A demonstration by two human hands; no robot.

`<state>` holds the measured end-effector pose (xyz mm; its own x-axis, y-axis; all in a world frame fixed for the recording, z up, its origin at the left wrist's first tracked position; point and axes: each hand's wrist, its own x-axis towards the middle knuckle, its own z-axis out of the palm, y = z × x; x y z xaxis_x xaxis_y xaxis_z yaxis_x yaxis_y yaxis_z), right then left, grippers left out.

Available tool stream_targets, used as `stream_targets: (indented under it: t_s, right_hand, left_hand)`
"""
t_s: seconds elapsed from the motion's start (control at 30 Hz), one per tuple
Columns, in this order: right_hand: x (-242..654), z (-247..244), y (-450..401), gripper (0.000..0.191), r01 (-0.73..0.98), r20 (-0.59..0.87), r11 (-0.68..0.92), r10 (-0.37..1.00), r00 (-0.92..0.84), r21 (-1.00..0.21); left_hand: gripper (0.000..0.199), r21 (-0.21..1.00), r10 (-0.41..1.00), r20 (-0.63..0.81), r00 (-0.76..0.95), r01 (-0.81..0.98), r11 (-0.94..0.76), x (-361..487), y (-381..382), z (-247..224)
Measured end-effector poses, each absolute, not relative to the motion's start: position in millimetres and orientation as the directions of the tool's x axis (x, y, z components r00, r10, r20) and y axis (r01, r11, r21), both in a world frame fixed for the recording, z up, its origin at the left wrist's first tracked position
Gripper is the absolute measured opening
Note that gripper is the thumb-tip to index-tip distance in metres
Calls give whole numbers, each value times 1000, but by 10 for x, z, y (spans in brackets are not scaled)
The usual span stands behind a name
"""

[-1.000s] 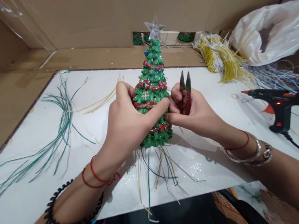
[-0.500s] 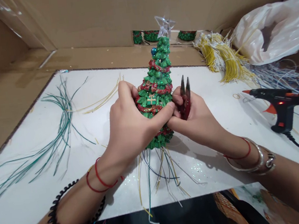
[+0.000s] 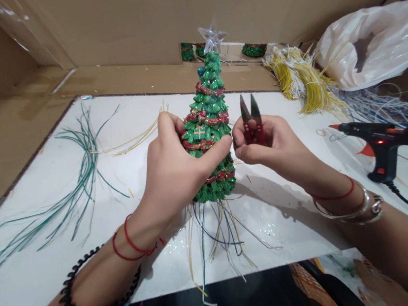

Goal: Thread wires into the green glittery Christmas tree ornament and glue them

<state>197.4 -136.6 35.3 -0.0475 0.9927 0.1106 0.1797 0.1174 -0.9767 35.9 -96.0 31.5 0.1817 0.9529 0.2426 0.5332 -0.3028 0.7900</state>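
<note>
A glittery green ornamental Christmas tree (image 3: 210,102) with red garlands and a clear star (image 3: 213,37) on top stands upright over the white board. My left hand (image 3: 178,161) is closed round its left side, the thumb lying across the front. Thin yellow, green, blue and white wires (image 3: 217,235) trail from under its base toward the near edge. Just right of the tree, my right hand (image 3: 265,138) is closed on small red-handled thread snips (image 3: 252,120), blades pointing up and apart. Its fingertips are close to the tree's right side; whether they also pinch something is unclear.
Green wires (image 3: 88,177) lie loose on the left of the white board (image 3: 159,272). At right are a black glue gun (image 3: 383,143) with a red light, yellow wire bundles (image 3: 302,79) and a white plastic bag (image 3: 376,45). Cardboard walls (image 3: 128,23) stand behind.
My right hand has moved slightly right and away from the tree with the snips, which now stand more upright. The tree has shifted a little left in my left hand.
</note>
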Motion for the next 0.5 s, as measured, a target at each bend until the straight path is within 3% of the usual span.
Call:
stream_targets:
  t_s: [0.13,0.27,0.43,0.5]
  right_hand:
    - [2053,389,-1395,11,340,235,255,967,-100,-905]
    - [2114,390,-1405,9,380,327,369,929,-173,-848]
    - [2149,363,-1373,11,406,398,389,915,-67,-827]
    - [2151,341,-1346,12,344,393,369,920,-1,-863]
  left_hand:
    - [48,789,956,239,172,539,-295,371,-955,320]
    - [50,799,961,232,151,534,-277,381,-929,308]
    - [48,828,958,237,163,483,-287,369,-904,266]
    - [48,837,956,235,175,464,-291,360,-894,245]
